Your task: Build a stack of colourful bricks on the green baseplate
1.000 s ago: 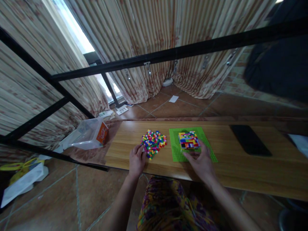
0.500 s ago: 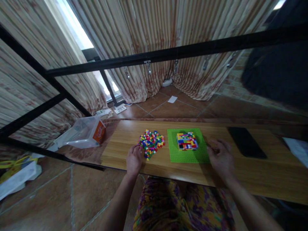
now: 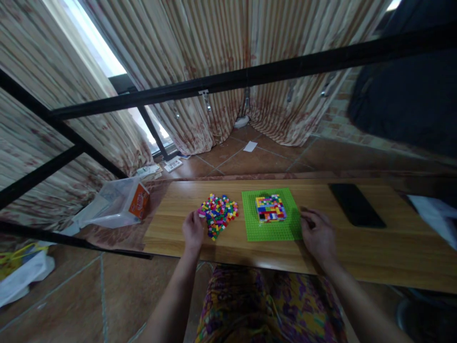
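Observation:
A heap of small coloured bricks lies on the wooden table. To its right a green baseplate carries a square block of coloured bricks. My left hand rests at the heap's left edge, fingers curled at the bricks; whether it holds one is hidden. My right hand lies on the table just right of the baseplate, fingers loosely curled near its edge, with nothing visible in it.
A dark phone lies on the table to the right, with white paper at the far right edge. A clear plastic tub with an orange box sits at the left. Black frame bars cross overhead; curtains hang behind.
My right hand left the brick block on the baseplate and moved right onto the bare table, then came back a little toward the plate. My left hand stayed at the heap.

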The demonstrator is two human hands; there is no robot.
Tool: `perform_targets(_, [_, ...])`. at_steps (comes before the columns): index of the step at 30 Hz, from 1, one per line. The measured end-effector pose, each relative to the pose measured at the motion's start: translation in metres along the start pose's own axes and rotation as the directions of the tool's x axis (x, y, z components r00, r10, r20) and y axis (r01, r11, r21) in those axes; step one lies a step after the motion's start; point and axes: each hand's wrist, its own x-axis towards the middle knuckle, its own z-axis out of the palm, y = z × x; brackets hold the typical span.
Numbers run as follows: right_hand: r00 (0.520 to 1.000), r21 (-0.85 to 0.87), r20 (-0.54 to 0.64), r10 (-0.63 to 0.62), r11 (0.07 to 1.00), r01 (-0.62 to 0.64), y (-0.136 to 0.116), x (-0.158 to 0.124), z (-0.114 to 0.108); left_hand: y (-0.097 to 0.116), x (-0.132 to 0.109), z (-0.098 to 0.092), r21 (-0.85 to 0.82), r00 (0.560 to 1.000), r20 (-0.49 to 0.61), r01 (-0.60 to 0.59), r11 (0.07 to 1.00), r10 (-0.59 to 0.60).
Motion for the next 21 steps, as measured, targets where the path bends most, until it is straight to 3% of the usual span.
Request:
perform_targets(3, [1.0, -0.004, 0.003, 0.005, 1.0, -0.005, 0.0, 0.0, 0.0, 0.002, 0.001, 0.005, -0.227, 0.99, 0.051, 0.14, 0.964, -0.131])
perform_targets(6, [1.0, -0.008, 0.013, 0.007, 1.0, -0.007, -0.001, 0.0, 0.0, 0.005, -0.001, 0.009, -0.357, 0.977, 0.108, 0.209, 0.91, -0.182])
perform_targets(11, [1.0, -0.008, 0.023, -0.003, 1.0, 0.003, -0.003, 0.001, -0.001, 0.009, -0.008, 0.009, -0.462, 0.942, 0.248, 0.319, 0.827, -0.225])
perform_targets(21, [1.0, 0.006, 0.017, -0.009, 1.0, 0.009, -0.004, 0.001, -0.001, 0.024, -0.018, 0.005, -0.587, 0.87, 0.427, 0.473, 0.657, -0.245])
